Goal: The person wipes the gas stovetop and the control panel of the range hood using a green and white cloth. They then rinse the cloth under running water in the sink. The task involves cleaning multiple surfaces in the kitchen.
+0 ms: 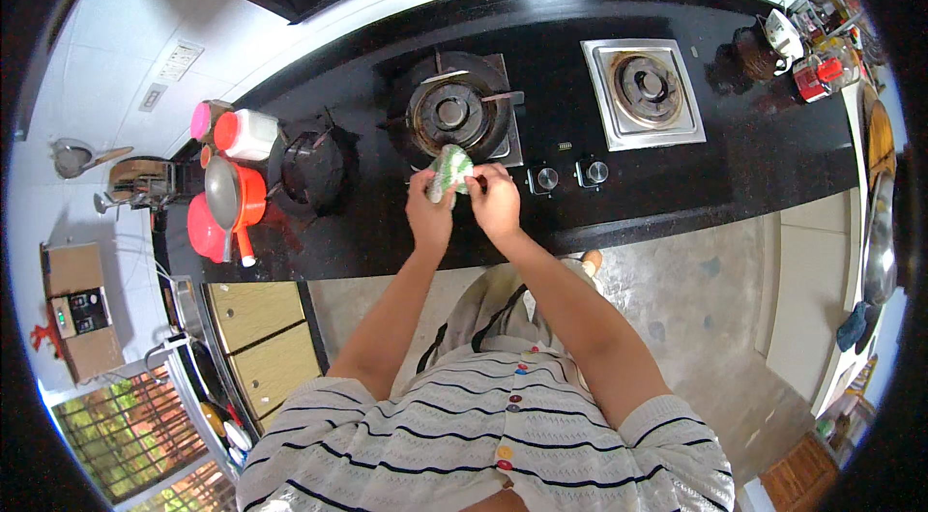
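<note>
Both hands meet over the front edge of the left gas burner (451,113), pinching a small crumpled green-and-white cloth (451,169). My left hand (428,209) is closed on its left side. My right hand (497,204) grips the right side with thumb and fingers. The fingers partly cover the cloth, and it hides a little of the burner's front. A black pan support ring surrounds this burner, with its metal prongs sticking out.
To the right sit two control knobs (546,180) and a second burner in a square steel plate (643,91). At left stand a black pan support (311,169), red-lidded jars (246,135) and an orange-handled pan (232,198). A glass jar with red (820,75) is at far right.
</note>
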Motion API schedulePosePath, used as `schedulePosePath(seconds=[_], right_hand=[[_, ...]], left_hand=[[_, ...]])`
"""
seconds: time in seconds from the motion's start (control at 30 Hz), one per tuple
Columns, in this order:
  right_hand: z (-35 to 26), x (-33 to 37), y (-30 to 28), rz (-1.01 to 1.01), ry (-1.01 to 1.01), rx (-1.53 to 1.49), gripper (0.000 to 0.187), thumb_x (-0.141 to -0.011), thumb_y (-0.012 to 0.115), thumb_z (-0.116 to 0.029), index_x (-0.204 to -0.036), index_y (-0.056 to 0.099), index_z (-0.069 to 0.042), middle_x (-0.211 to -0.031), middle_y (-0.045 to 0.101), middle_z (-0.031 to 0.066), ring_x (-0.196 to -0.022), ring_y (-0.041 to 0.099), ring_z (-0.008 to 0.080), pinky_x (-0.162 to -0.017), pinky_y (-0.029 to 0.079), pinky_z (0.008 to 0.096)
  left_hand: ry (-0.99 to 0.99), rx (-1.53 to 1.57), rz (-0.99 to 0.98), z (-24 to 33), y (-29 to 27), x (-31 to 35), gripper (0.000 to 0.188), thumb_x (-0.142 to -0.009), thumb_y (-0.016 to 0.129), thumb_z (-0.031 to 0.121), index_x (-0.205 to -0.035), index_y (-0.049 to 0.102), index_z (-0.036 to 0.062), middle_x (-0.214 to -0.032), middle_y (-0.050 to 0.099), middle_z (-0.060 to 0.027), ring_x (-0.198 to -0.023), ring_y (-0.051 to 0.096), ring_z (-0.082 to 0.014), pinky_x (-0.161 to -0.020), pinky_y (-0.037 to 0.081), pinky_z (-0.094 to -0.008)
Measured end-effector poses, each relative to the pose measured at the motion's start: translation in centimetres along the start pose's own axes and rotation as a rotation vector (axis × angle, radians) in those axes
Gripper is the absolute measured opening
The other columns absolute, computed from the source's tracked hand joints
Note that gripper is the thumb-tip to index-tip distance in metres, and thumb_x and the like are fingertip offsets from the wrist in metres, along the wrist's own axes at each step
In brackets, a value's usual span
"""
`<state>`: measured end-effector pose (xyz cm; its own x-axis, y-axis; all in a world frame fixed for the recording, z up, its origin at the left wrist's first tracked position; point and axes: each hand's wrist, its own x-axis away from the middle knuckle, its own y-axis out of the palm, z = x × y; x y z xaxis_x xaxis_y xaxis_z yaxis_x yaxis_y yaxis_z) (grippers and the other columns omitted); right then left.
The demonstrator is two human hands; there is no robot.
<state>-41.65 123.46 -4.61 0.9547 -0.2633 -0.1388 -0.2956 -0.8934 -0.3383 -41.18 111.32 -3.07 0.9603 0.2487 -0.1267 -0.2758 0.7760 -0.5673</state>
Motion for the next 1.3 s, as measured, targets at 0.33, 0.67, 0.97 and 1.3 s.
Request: schedulePosePath(seconds=[0.33,0.67,0.97,1.3], right_hand=[[-5.5,-7.8,-12.7,0.241,-0.267,0.052,0.018,-0.089,0.056,-0.008,-0.101,0.045,-0.001,-0.09,0.05,0.0163,-0.075,0.054,0.0293,-0.071,0.046,0.036],[7.7,-8.9,-21.5,-0.215,-0.162,0.495,0.045,-0.081,0.054,-0.001,-0.126,0.052,0.0,-0.138,0.043,0.0231,-0.13,0.041,0.0346,-0.106,0.037,0.041],[7.9,-16.8,-16.8,-0.645,0.069,0.847,0.063,-0.096,0.031,-0.029,-0.147,0.018,0.005,-0.157,0.007,0.0188,-0.146,0.004,0.0281,-0.118,0.007,0.0385],[12.2,-31.1,-22.7,-0.581,0.048,0.765,0.047,-0.094,0.04,-0.035,-0.128,0.055,-0.007,-0.148,0.035,0.0151,-0.137,0.033,0.0273,-0.108,0.035,0.0402]], left_hand=[[0.778,-0.175,-0.269,14.6,0.2,-6.3,0.041,-0.079,0.057,0.002,-0.12,0.052,0.0089,-0.116,0.049,-0.0165,-0.108,0.046,-0.0373,-0.094,0.037,-0.0461],[0.608,-0.529,-0.649,11.4,18.7,-5.8,0.069,-0.086,0.058,0.022,-0.146,0.027,0.0071,-0.148,0.016,-0.0357,-0.136,0.021,-0.0495,-0.112,0.02,-0.0531],[0.523,-0.698,-0.644,8.5,27.1,-12.2,0.058,-0.097,0.041,0.033,-0.15,0.023,0.0161,-0.157,0.006,-0.0157,-0.143,0.014,-0.0361,-0.114,0.015,-0.0497],[0.357,-0.704,-0.707,13.5,35.7,-19.6,0.058,-0.096,0.04,0.039,-0.149,0.025,0.0206,-0.156,0.004,-0.0204,-0.142,0.007,-0.0447,-0.105,0.014,-0.069]])
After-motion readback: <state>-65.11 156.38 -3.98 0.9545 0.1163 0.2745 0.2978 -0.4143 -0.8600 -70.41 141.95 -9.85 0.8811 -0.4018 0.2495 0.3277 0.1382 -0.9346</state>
